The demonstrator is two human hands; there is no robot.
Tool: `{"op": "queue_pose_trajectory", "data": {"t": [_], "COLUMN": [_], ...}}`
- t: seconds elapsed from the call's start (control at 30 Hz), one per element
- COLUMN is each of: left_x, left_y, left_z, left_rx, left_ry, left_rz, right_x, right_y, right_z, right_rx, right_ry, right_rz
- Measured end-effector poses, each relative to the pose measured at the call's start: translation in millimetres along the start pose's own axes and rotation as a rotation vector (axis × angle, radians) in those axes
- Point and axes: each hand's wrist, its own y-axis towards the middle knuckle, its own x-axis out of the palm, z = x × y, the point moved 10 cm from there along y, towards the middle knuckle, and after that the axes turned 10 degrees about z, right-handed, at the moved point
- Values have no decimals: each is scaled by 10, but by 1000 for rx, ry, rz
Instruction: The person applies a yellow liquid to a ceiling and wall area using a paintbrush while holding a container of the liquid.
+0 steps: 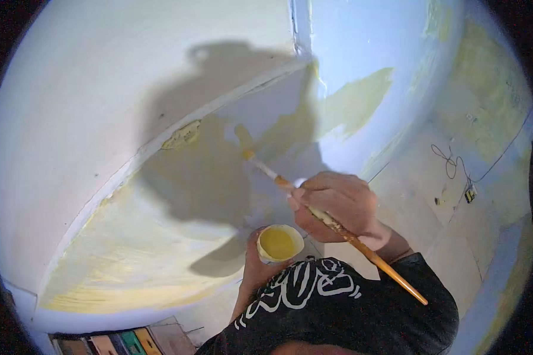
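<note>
My right hand (343, 204) grips a paintbrush (361, 247) by its long orange wooden handle. Its yellow-smeared bristles meet the pale wall (189, 254) at a fresh dab of yellow paint. Lower down, close to my chest, my left hand (254, 266) is wrapped round a small white cup (302, 242) of yellow paint (277, 244). Broad yellow strokes run over the lower left of the wall, and a separate yellow patch (361, 103) lies to the right. A shadow of my head and arm darkens the area around the brush tip.
A long seam (118, 174) divides the painted wall from a plain off-white surface (95, 71), with a rough yellowish chip (182, 136) along it. On the right, a thin dark cord (450, 163) lies near a small black-and-yellow object (469, 194). Several coloured panels (131, 342) show at lower left.
</note>
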Motion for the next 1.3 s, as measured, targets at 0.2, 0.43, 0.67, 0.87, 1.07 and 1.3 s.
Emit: {"op": "queue_pose_trajectory", "data": {"t": [0.2,0.43,0.67,0.87,1.07,1.3], "left_x": [-63,-149,-248,-421,-480,-540], "left_y": [-29,-165,-333,-408,-478,-654], "left_z": [53,55,107,237,158,156], "left_rx": [-42,26,-142,-26,3,-3], "left_ry": [14,49,-12,184,166,137], "left_rz": [-18,-18,-9,-53,-63,-68], "right_x": [22,126,60,82,28,146], "right_y": [235,123,196,185,311,-484], "right_z": [-104,-88,-220,-355,-327,-117], "right_rx": [-79,158,11,104,176,440], "right_ry": [-66,-129,-111,-110,-146,-162], "right_rz": [126,-48,264,150,266,63]}}
